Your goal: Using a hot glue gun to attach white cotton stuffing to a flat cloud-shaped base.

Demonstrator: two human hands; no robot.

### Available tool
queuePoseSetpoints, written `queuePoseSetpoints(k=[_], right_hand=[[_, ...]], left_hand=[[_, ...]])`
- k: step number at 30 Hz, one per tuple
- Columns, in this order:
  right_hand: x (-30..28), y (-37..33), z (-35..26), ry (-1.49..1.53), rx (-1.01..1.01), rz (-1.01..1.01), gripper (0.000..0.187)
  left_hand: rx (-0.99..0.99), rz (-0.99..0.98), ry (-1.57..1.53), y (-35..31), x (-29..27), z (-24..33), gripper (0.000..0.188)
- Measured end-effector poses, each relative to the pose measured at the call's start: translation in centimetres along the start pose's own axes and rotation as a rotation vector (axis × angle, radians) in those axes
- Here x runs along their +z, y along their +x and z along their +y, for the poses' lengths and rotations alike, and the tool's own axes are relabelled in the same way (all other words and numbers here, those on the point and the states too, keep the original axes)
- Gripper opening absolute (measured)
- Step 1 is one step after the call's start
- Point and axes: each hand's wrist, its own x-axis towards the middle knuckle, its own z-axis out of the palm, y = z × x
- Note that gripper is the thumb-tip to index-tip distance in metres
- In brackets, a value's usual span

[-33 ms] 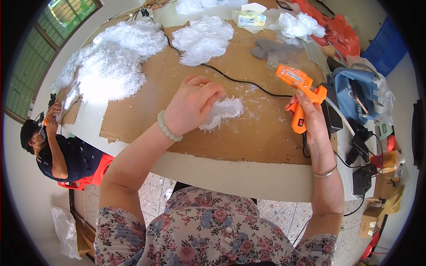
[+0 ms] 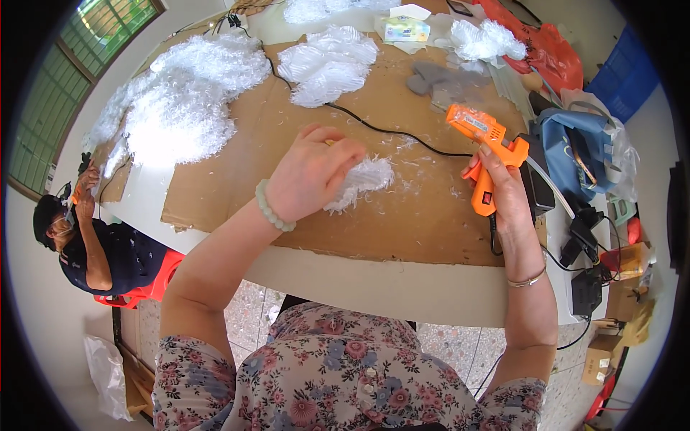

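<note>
An orange glue gun (image 2: 480,154) is gripped by its handle in my right hand (image 2: 507,195), over the right side of the cardboard. Its front end points up and to the left, and a pale glue stick trails out behind it. Left of it, my left hand (image 2: 310,172) is closed with curled fingers over a small white feathery piece (image 2: 365,179). Part of that piece sticks out to the right from beneath the hand. The fingertips are mostly hidden, so their exact hold on it does not show. A bead bracelet circles my left wrist.
Brown cardboard (image 2: 402,233) covers much of the white table (image 2: 374,287). A large fluffy white heap (image 2: 187,93) lies far left, with a layered white bundle (image 2: 327,65) beside it. A black cable (image 2: 388,131) crosses the cardboard. A blue bag (image 2: 575,154) stands right; a co-worker (image 2: 93,237) sits left.
</note>
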Motion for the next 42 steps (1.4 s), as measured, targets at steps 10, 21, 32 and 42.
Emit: queuePoseSetpoints(k=[10,21,32,42], right_hand=[[0.0,-0.2,-0.2,0.001,-0.003,-0.012,0.025],[0.2,-0.3,-0.2,0.01,-0.026,-0.04,0.029],[0.1,-0.4,-0.3,-0.004,-0.005,-0.037,0.032],[0.2,-0.6,-0.4,-0.002,-0.004,-0.05,0.03]], left_hand=[[-0.242,-0.049,-0.236,1.4,-0.3,0.9,0.012],[-0.32,-0.271,-0.209,0.7,2.6,0.8,0.009],[-0.399,-0.239,-0.209,1.1,2.5,0.9,0.01],[-0.198,-0.224,-0.03,0.8,2.9,0.7,0.012]])
